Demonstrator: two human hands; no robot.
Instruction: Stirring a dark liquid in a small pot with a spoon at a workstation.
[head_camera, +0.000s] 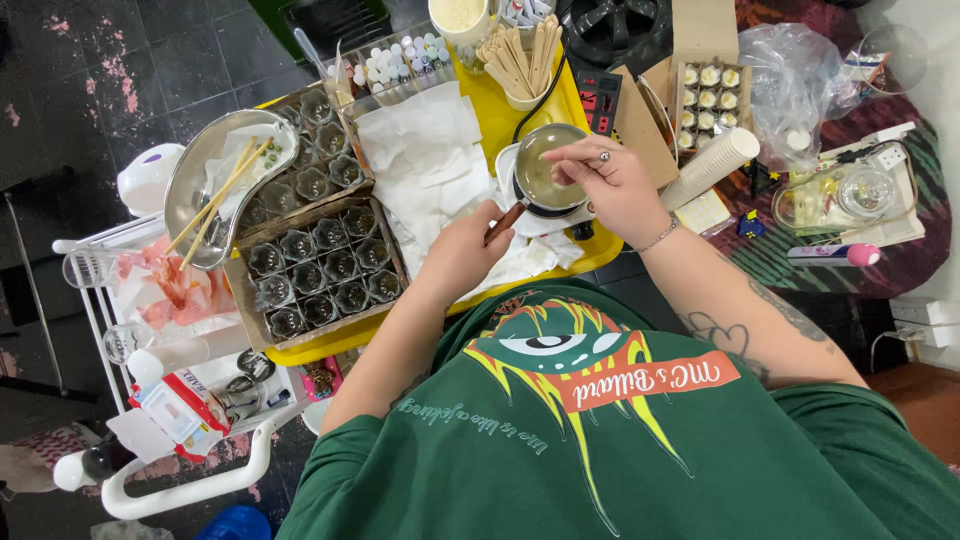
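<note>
A small metal pot (545, 170) with a pale yellowish liquid sits on a white warmer on the yellow tray (500, 120). My left hand (462, 250) grips the pot's brown handle (505, 220). My right hand (610, 180), with a ring and a bracelet, hovers over the pot's rim and pinches a thin stick that dips into the liquid. White paper towels (430, 150) lie just left of the pot.
A cardboard box of small glass jars (320, 270) fills the tray's left side. A steel kidney dish with chopsticks (215, 185) lies beyond it. Wooden sticks in a cup (520, 55), small bottles (400, 55), a stack of paper cups (715, 165) and a box of filled jars (708, 100) surround the pot.
</note>
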